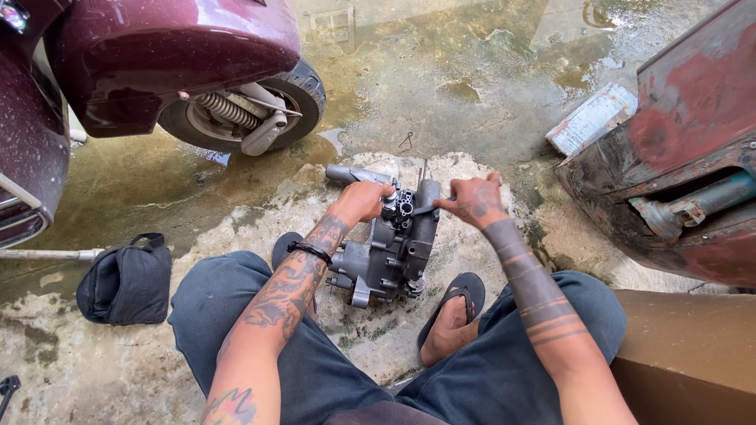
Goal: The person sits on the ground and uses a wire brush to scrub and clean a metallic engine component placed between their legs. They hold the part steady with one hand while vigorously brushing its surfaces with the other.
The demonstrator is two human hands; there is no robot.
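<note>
A grey metal engine casing [391, 252] stands on the wet concrete between my feet. My left hand [365, 199] grips its upper left end, beside a grey tube [352, 174] that sticks out to the left. My right hand [473, 200] is at the casing's top right, fingers pinched on a thin tool or rod [425, 209] that reaches toward the casing's top. A thin rod stands up behind the casing.
A maroon scooter [165, 55] with its rear wheel [276, 110] is at the upper left. A rusty red vehicle body [685, 157] is on the right, a brown box [693, 354] below it. A black bag [126, 283] lies at left.
</note>
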